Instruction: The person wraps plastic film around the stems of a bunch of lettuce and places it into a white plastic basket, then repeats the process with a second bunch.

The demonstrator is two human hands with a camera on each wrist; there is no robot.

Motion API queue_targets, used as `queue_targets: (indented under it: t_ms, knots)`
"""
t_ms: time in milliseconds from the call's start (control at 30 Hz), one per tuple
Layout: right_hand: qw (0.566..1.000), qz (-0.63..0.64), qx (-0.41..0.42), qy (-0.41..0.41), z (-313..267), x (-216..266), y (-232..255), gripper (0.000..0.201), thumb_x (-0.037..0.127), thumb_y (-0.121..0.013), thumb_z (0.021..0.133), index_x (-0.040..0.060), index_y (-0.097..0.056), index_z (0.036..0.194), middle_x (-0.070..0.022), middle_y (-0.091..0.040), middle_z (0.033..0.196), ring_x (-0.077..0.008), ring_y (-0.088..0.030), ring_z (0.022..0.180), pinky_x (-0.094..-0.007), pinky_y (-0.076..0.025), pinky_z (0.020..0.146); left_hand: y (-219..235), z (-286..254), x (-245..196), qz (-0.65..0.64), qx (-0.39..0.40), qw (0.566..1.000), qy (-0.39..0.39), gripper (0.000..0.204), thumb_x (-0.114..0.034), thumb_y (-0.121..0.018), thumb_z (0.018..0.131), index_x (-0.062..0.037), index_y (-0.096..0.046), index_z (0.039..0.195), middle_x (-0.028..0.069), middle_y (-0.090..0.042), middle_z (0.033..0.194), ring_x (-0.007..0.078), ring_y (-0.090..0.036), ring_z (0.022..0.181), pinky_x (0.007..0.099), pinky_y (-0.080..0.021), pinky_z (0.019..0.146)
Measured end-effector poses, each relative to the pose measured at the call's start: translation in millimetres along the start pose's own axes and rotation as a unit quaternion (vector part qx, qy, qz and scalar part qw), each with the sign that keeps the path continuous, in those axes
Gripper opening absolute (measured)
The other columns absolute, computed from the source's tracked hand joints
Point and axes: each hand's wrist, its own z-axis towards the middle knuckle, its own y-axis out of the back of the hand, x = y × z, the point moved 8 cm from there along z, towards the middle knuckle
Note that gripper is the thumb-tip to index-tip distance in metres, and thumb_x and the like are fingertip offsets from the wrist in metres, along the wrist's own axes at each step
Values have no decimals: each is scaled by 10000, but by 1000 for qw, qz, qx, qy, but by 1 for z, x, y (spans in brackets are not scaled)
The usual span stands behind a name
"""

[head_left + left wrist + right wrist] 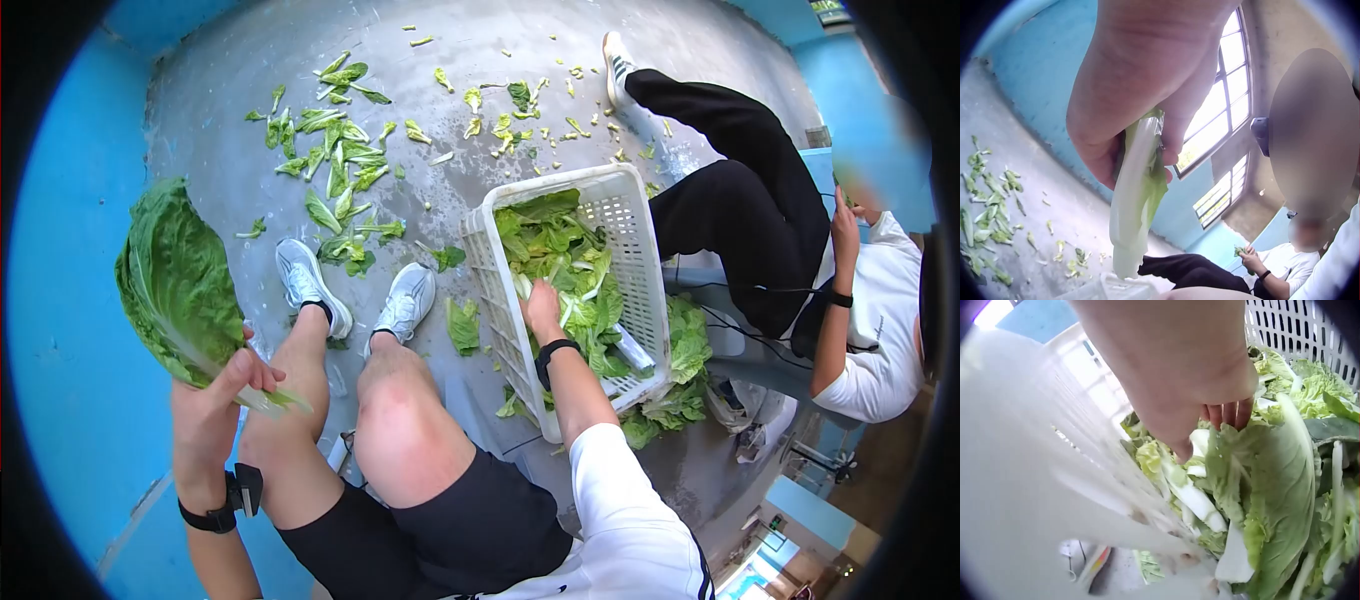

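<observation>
My left hand [215, 405] pinches a large green cabbage leaf [178, 275] by its pale stem end, held up at the left. The left wrist view shows the white stem [1132, 200] between thumb and fingers. Down inside a white plastic crate [640, 215], my right hand [543, 310] touches the heaped leaves. In the right wrist view its fingers [1229, 415] reach behind a broad leaf [1282, 487], and the thumb lies beside white stems [1194, 494]. The fingertips are hidden, so I cannot tell whether they grip a leaf.
Torn leaves [345, 150] lie scattered over the grey floor ahead of my shoes [405, 300]. More leaves [690, 345] are heaped against the crate's right side. A person in black trousers [735, 200] sits at the right, holding some greens. A blue wall [80, 300] stands close on the left.
</observation>
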Motion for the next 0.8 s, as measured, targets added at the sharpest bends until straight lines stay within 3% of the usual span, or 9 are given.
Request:
queue_targets:
  t_ms: [167, 233, 333, 500, 633, 733, 800]
  knots:
    - [996, -66, 32, 40, 3, -10, -24, 263, 194, -698, 752, 3, -674, 932, -208, -662, 997, -386, -632, 961, -488, -515, 840, -2, 4, 4, 11, 2, 1000, -2, 448, -195, -737, 840, 70, -514, 1124, 66, -593, 743, 173, -608, 675, 405, -536, 748]
    - [991, -75, -49, 96, -6, -8, -13, 259, 212, -667, 772, 18, -664, 944, -209, -676, 921, -389, -653, 894, -490, -522, 819, -2, 2, 5, 13, -1, 1000, -1, 453, -197, -745, 833, 67, -516, 1120, 65, -595, 741, 174, -612, 674, 405, -538, 743]
    - [998, -49, 2, 43, -4, -20, -4, 255, 227, -642, 799, 28, -634, 957, -213, -674, 893, -393, -650, 867, -495, -511, 824, -8, -1, 4, 35, 24, 999, -4, 390, -186, -669, 887, 31, -487, 1155, 41, -539, 737, 161, -577, 697, 396, -520, 764]
    - [995, -11, -34, 91, -44, -33, 58, 195, 199, -594, 839, 43, -589, 955, -220, -656, 848, -412, -638, 813, -509, -502, 722, -17, -11, -3, -14, 11, 1000, -18, 396, -158, -713, 854, 73, -524, 1115, 63, -590, 747, 165, -600, 668, 394, -539, 753]
    - [963, 178, -167, 114, -85, -61, 110, 171, 215, -608, 888, 55, -580, 943, -224, -633, 799, -460, -598, 760, -510, -464, 661, -33, -28, -14, 12, 30, 999, -28, 389, -158, -707, 860, 73, -526, 1114, 62, -586, 751, 163, -597, 666, 399, -540, 755]
    - [963, 181, -183, 79, -104, -70, 145, 206, 235, -617, 906, 38, -583, 959, -230, -624, 824, -459, -592, 761, -493, -459, 671, -46, -40, -22, 26, 51, 997, -48, 394, -216, -669, 891, 42, -512, 1144, 29, -525, 707, 151, -567, 689, 379, -514, 775]
    - [933, 232, -254, 103, -119, -72, 173, 223, 244, -623, 906, 28, -606, 961, -198, -613, 875, -420, -590, 838, -465, -457, 726, -57, -48, -28, 17, 77, 995, -55, 375, -201, -656, 901, 48, -516, 1143, 31, -532, 701, 153, -571, 691, 381, -515, 777]
